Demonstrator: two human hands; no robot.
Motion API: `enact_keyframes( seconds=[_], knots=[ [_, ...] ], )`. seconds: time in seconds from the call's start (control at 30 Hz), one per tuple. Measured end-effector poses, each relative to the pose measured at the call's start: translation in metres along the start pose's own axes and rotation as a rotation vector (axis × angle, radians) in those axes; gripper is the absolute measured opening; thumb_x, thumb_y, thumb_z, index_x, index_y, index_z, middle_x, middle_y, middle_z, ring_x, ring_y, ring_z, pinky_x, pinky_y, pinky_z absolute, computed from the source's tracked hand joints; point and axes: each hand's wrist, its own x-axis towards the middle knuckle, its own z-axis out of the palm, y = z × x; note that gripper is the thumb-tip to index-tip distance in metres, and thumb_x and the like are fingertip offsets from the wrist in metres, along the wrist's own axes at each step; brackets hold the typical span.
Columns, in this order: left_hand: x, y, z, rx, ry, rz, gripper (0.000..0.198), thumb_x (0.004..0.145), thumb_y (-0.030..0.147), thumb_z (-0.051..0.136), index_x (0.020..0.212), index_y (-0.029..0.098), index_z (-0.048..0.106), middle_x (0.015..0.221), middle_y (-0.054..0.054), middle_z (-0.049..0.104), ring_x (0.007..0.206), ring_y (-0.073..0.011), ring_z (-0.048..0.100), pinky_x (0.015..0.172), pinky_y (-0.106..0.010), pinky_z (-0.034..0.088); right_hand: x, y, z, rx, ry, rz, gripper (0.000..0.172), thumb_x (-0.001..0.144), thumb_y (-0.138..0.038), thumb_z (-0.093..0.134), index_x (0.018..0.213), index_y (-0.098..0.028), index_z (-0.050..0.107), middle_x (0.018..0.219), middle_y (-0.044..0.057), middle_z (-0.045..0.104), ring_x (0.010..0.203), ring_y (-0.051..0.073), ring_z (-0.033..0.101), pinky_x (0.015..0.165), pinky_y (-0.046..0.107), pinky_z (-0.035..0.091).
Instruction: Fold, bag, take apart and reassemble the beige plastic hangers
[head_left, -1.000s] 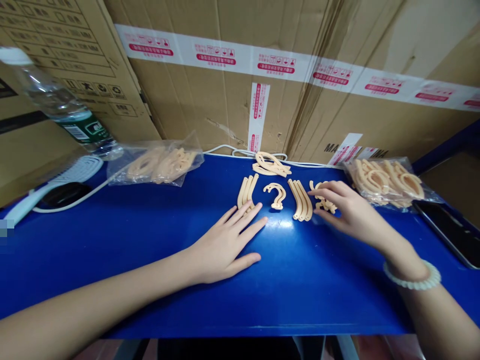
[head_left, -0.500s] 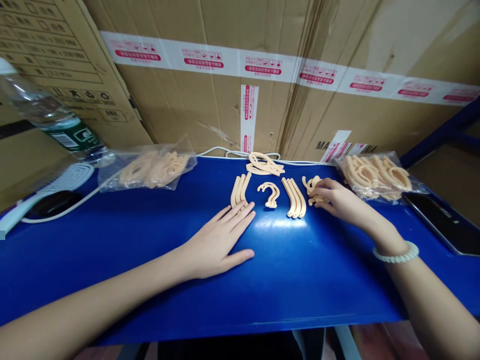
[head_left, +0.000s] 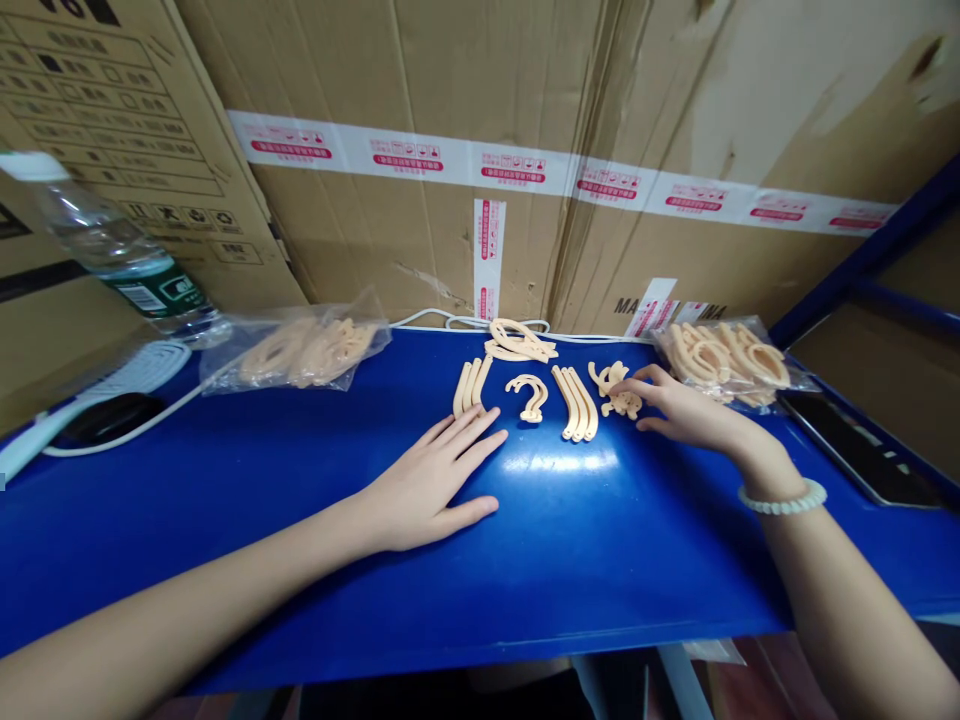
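Note:
My left hand (head_left: 431, 480) lies flat on the blue table (head_left: 300, 520), fingers stretched out, its fingertips just short of a small row of peach curved strips (head_left: 469, 384). A hook-shaped peach piece (head_left: 529, 396) lies in the middle, with another row of curved strips (head_left: 575, 403) to its right. My right hand (head_left: 686, 415) rests with fingers spread, its fingertips touching a little heap of small peach pieces (head_left: 616, 390). Behind these lies a pile of peach loops (head_left: 517, 340).
A clear bag of peach parts (head_left: 304, 350) lies at the left and another bag (head_left: 724, 355) at the right. A water bottle (head_left: 112, 250), a white cable (head_left: 112, 385) and a black object (head_left: 109, 418) sit far left, a phone (head_left: 855, 445) far right. Cardboard boxes (head_left: 480, 150) wall the back.
The view has shifted a little. My right hand has slid slightly over the heap of small pieces. My left hand stays flat in place.

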Motion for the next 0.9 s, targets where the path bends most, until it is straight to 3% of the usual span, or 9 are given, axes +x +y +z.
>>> enact_keyframes(
  seconds=[0.27, 0.6, 0.9],
  knots=[
    [0.003, -0.003, 0.001, 0.004, 0.083, -0.022, 0.06, 0.101, 0.052, 0.046, 0.152, 0.019, 0.043, 0.164, -0.014, 0.034, 0.154, -0.0344, 0.026, 0.123, -0.056, 0.031, 0.009, -0.003, 0.007, 0.049, -0.023, -0.029, 0.047, 0.086, -0.013, 0.063, 0.132, -0.025, 0.065, 0.118, 0.011, 0.05, 0.107, 0.029, 0.062, 0.104, 0.045, 0.049],
    [0.008, -0.013, 0.0, -0.017, 0.255, -0.062, 0.053, 0.1, 0.046, 0.048, 0.144, 0.016, 0.051, 0.155, -0.016, 0.046, 0.149, -0.0347, 0.035, 0.121, -0.057, 0.035, 0.011, 0.001, 0.007, 0.124, -0.003, -0.046, 0.041, 0.085, -0.023, 0.065, 0.126, -0.025, 0.068, 0.119, 0.011, 0.05, 0.109, 0.029, 0.059, 0.106, 0.047, 0.046],
    [0.01, -0.014, 0.002, -0.016, 0.276, -0.047, 0.049, 0.1, 0.044, 0.048, 0.139, 0.016, 0.053, 0.151, -0.017, 0.051, 0.145, -0.0334, 0.04, 0.119, -0.057, 0.037, 0.016, -0.004, 0.011, 0.134, 0.034, -0.039, 0.035, 0.088, -0.022, 0.063, 0.123, -0.022, 0.069, 0.119, 0.012, 0.05, 0.108, 0.027, 0.061, 0.104, 0.043, 0.05]
  ],
)
